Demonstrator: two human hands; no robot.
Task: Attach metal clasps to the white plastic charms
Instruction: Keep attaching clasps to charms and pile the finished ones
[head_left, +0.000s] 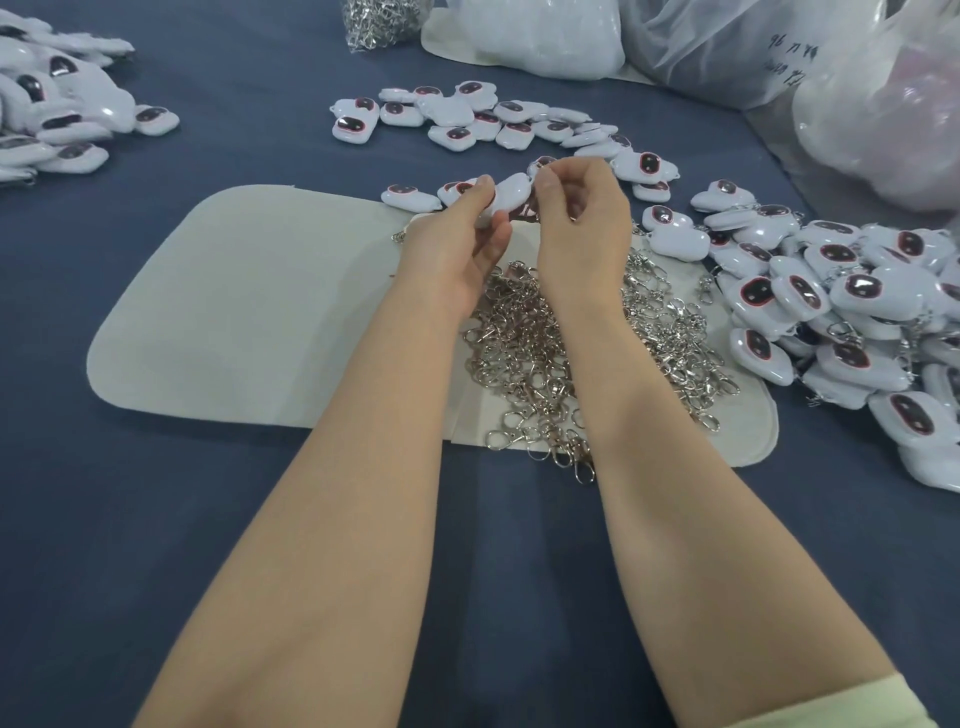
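Head view, one entry per item.

1. Held charm (508, 200): white plastic, raised just above the far edge of the cream mat (234, 312), between both hands. It is tilted with its upper end toward the right hand, probably to present its hanging loop.
2. Left hand (457, 244): thumb and fingers curled round the lower end of the held charm, steadying it.
3. Right hand (576, 218): thumb and forefinger pinched together at the charm's upper end, the other fingers folded in. I judge this to be the fitting step.
4. Loose clasps (550, 353): a metal heap on the mat directly under the wrists, within easy reach.
5. Unfinished charms (493, 122): a scattered row beyond the hands, seemingly stock awaiting clasps.
6. Right-hand pile (857, 312): charms with bits of chain among them, probably finished work.

Not determinable:
- Whether a clasp sits between the pinching fingertips; they cover the joint.
- A small glint in the right palm, unidentified.
- The left-hand pile (62, 119), cut off by the frame edge.
- The contents of the plastic bags (779, 47).
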